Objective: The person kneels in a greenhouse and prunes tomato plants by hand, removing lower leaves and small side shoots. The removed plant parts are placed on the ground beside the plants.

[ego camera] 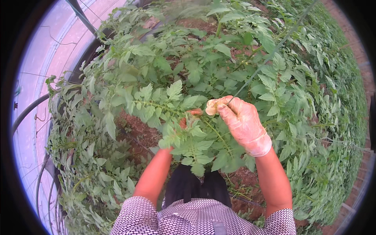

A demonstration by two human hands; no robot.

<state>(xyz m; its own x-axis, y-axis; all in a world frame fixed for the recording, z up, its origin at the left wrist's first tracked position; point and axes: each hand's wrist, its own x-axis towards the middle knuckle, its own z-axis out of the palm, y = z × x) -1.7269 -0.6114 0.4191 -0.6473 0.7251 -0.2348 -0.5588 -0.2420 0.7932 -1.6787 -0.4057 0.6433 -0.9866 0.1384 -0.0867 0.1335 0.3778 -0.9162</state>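
Observation:
My right hand (239, 120), in a thin translucent glove, pinches a green twine (249, 77) between thumb and fingertips. From there the twine runs taut up towards the upper right. Leaves of a tomato plant (202, 141) cover most of my left hand (194, 114); only bits of its fingers show among the stems, just left of the right hand. It is at the plant's stem, but its grip is hidden. A leafy stalk (152, 105) reaches out leftward from beside the left fingers, and another leaf stalk (217, 132) slopes down below the right hand.
Dense tomato plants (317, 111) surround me on both sides and ahead. Reddish-brown soil (138, 129) shows through gaps, with a thin dark hose (243, 200) along it. At left stand a pale plastic greenhouse wall (44, 61) and a dark curved pipe (28, 113).

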